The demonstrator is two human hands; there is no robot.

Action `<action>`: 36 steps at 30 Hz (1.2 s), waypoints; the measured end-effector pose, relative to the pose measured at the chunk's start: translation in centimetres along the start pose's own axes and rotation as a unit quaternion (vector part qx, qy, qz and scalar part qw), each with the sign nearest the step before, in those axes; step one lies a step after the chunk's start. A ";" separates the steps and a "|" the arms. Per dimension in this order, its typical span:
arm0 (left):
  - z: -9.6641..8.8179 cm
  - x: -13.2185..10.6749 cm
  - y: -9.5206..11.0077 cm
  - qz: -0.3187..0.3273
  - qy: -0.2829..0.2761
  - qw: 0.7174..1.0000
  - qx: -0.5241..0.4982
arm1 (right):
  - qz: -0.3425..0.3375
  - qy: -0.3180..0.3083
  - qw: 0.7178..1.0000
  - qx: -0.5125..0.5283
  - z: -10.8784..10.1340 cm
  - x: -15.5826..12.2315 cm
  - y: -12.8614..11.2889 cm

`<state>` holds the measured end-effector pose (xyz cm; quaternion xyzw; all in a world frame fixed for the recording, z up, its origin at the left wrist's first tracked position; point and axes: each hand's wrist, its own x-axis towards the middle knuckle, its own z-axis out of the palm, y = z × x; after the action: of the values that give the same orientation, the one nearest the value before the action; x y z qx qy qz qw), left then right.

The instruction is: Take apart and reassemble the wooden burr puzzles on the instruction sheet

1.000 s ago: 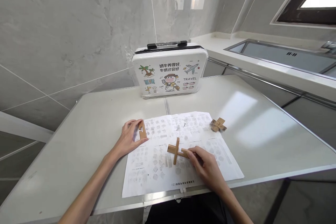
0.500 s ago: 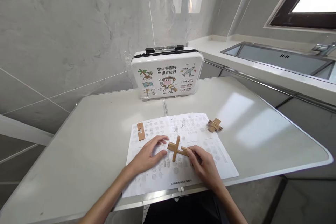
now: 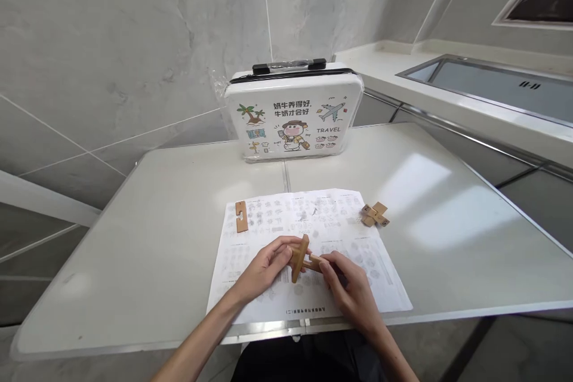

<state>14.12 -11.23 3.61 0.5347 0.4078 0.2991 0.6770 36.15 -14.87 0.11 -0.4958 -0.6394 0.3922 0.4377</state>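
Note:
Two notched wooden puzzle pieces point(image 3: 299, 259), crossed through each other, are held just above a printed sheet point(image 3: 259, 304). My left hand point(image 3: 271, 265) grips their left end between thumb and fingers. The right end, with its cut-out, is pinched by my right hand point(image 3: 347, 283). A single flat notched wooden piece point(image 3: 241, 216) lies on the sheet's upper left. At the sheet's upper right edge rests a cluster of interlocked wooden pieces point(image 3: 375, 214) with dark marks on them.
A white cartoon-printed case point(image 3: 295, 116) with a black handle, wrapped in clear plastic, stands at the back of the light table point(image 3: 156, 221). Behind it is a grey tiled wall point(image 3: 134, 42). A counter with a sink point(image 3: 487, 86) runs along the right.
My left hand has closed on the left end of the crossed pieces, where before it was open beside them. The pieces have turned a little. The camera view has shifted.

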 end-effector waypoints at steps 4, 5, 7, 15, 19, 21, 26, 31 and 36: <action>0.3 -0.7 -0.6 -0.003 0.010 0.997 -0.072 | 0.004 -0.025 1.000 0.007 -0.1 -0.2 0.1; 0.4 -0.8 -0.8 -0.004 0.008 0.996 -0.094 | 0.005 -0.031 0.999 0.010 -0.1 -0.2 0.1; 0.4 -1.0 -1.2 -0.004 0.003 0.992 -0.130 | 0.006 -0.041 0.999 0.016 -0.1 -0.2 0.2; 1.0 -2.0 -1.8 0.001 0.029 0.988 -0.155 | 0.000 -0.058 0.998 0.022 0.0 -0.5 0.6; 1.5 -2.8 -2.1 0.011 0.046 0.984 -0.174 | -0.014 -0.058 0.998 0.011 0.2 -0.6 0.7; 1.6 -3.1 -2.4 0.015 0.057 0.981 -0.186 | -0.023 -0.060 0.998 0.007 0.3 -0.6 0.7; 1.6 -3.5 -3.3 0.011 0.123 0.966 -0.228 | -0.039 -0.063 0.997 -0.015 0.4 -0.5 0.7; 1.8 -3.4 -3.5 0.013 0.156 0.961 -0.230 | -0.039 -0.063 0.997 -0.024 0.4 -0.6 0.8; 1.8 -3.1 -3.3 0.016 0.180 0.957 -0.227 | -0.038 -0.056 0.997 -0.022 0.6 -0.5 0.9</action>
<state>14.03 -15.51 1.31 0.3104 0.4356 0.4864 0.6909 35.95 -15.21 -1.01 -0.4576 -0.6897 0.3884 0.4051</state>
